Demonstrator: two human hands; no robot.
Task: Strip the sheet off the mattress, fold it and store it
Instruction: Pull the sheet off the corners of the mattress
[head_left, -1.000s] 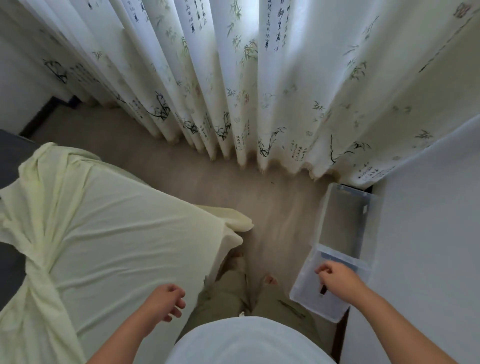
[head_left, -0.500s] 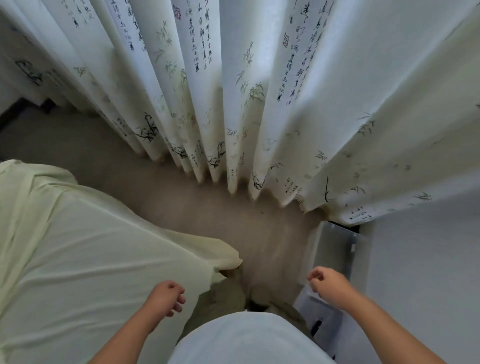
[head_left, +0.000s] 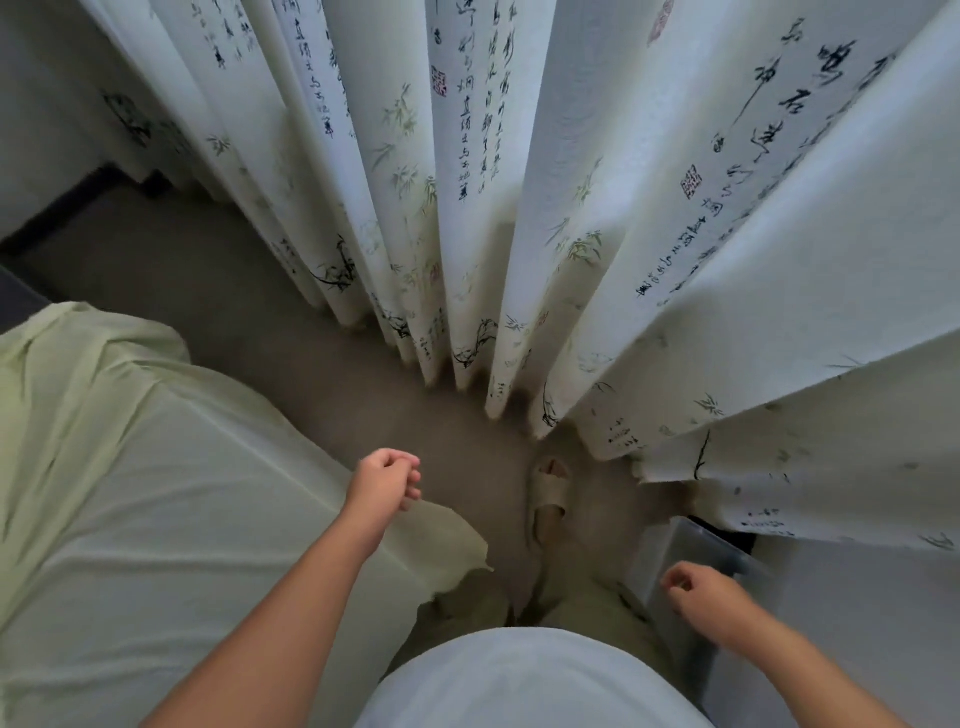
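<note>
A pale green sheet (head_left: 156, 493) covers the mattress at the lower left, with one loose corner (head_left: 452, 551) hanging off the bed's near corner. My left hand (head_left: 387, 480) hovers over the bed's edge, above that corner, fingers curled and holding nothing. My right hand (head_left: 701, 597) is at the lower right over a clear plastic storage box (head_left: 711, 545), fingers loosely curled, nothing in it. Most of the box is hidden by the curtain and my arm.
White curtains (head_left: 519, 208) printed with bamboo and calligraphy hang close ahead and reach the beige floor (head_left: 260, 312). My foot in a beige slipper (head_left: 548, 493) steps forward between bed and box. A white wall (head_left: 857, 597) stands at the right.
I have stepped forward toward the curtain. My left hand rose and moved right over the bed's edge. My right hand let go of the box's rim and drew back.
</note>
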